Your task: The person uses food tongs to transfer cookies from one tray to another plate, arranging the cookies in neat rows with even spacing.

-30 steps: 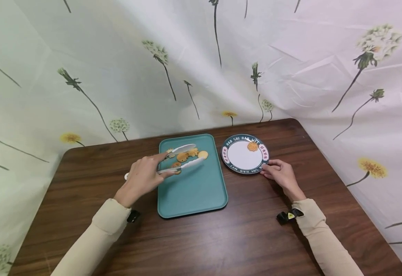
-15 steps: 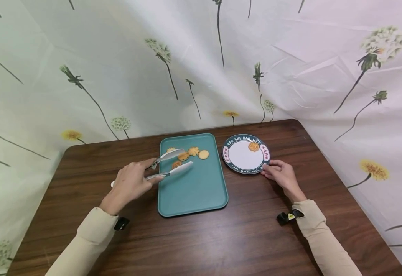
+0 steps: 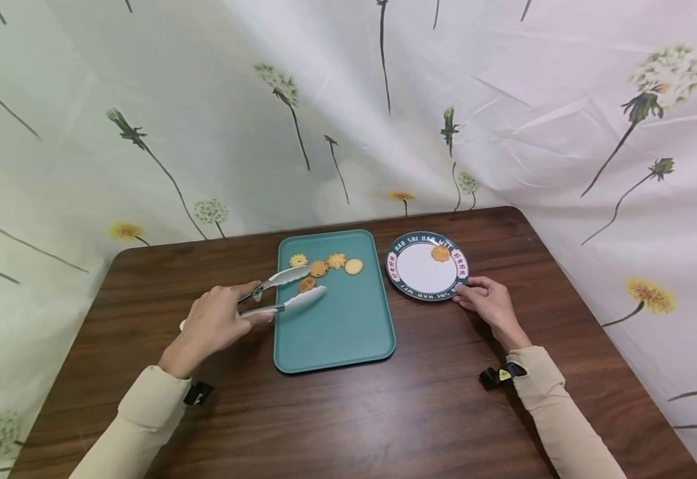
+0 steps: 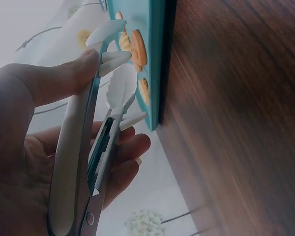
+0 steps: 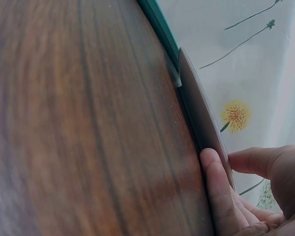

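Note:
My left hand holds metal tongs with white scalloped tips, which are spread apart over the left side of a teal tray. In the head view a round swirled cookie shows between the tips; nothing is gripped in them. Beside it on the tray are a chip-dotted cookie, two scalloped cookies and a pale round cookie. My right hand pinches the near right rim of a white plate with a dark patterned border, thumb above and fingers below. One swirled cookie lies on that plate.
Tray and plate stand side by side on a dark wooden table, toward its back edge. A pale curtain printed with dandelions hangs directly behind the table and along its sides.
My left hand has drawn back to the left with the tongs, from over the cookie group to around the nearest swirled cookie. The right hand stays on the plate's rim.

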`<state>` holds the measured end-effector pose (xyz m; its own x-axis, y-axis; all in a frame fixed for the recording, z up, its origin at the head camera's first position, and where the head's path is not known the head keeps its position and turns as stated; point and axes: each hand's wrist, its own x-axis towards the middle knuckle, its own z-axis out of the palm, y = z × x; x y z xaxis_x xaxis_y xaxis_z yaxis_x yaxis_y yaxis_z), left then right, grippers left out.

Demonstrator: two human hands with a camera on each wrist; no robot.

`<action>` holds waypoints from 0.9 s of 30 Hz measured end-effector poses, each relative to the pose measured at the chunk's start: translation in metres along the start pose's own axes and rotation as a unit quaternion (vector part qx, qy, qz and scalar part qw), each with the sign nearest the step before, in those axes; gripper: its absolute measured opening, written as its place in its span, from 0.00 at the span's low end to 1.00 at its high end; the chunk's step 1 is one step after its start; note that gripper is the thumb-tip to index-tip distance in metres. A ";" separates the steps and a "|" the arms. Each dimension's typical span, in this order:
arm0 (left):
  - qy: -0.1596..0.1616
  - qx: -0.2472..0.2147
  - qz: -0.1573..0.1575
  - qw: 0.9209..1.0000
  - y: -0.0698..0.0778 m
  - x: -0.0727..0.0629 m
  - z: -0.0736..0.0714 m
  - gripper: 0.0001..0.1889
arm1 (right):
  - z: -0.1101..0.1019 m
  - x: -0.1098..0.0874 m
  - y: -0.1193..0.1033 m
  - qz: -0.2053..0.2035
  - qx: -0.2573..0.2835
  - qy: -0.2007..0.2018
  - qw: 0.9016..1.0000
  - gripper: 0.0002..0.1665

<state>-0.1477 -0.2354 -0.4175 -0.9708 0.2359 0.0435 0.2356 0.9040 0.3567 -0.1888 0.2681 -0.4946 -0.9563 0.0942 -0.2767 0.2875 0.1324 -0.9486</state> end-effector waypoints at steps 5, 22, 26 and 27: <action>-0.004 0.005 0.002 1.000 0.000 -0.002 -0.001 0.35 | -0.001 -0.002 0.002 0.002 -0.008 0.001 1.000 0.30; -0.020 0.020 0.000 1.000 -0.001 -0.005 -0.007 0.34 | 0.000 0.000 0.002 -0.011 0.006 -0.002 1.000 0.28; -0.023 0.015 -0.002 1.000 -0.002 -0.005 -0.006 0.34 | 0.001 0.000 0.001 -0.012 0.015 -0.002 1.000 0.27; -0.022 0.016 -0.001 1.000 -0.002 -0.005 -0.006 0.34 | 0.001 0.000 0.001 -0.011 0.016 -0.001 1.000 0.27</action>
<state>-0.1439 -0.2400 -0.4127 -0.9683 0.2499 0.0014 0.2366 0.9149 0.3272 -0.1883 0.2674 -0.4955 -0.9627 0.0887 -0.2556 0.2641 0.1030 -0.9590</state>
